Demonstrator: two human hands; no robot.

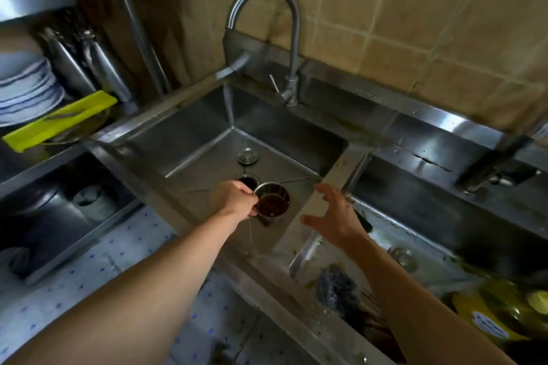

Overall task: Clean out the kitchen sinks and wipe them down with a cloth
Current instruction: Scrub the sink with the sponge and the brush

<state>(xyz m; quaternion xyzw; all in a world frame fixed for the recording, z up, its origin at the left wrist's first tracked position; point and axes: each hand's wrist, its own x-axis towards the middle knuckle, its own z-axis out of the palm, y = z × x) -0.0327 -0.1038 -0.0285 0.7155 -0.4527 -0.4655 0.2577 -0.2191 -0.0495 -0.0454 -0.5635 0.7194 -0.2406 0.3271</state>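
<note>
Left hand: left hand (234, 198) at frame centre pinches the strainer (272, 201) by its left rim, lifted clear above the sink (189, 115) floor.
Right hand: right hand (335, 216) hovers just right of it, fingers spread, holding nothing.
Strainer: upright, mouth up, dark scraps inside; the open drain (248, 181) sits just behind it, toward upper frame.
Tap: tap (264, 38) runs, its stream falling behind the drain.
Key relation: left hand has it; right hand is near but apart, over the divider.
Next, I'd judge: empty the scraps.

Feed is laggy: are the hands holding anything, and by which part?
Left hand grips the round perforated steel strainer basket by its rim; right hand holds nothing.
</note>
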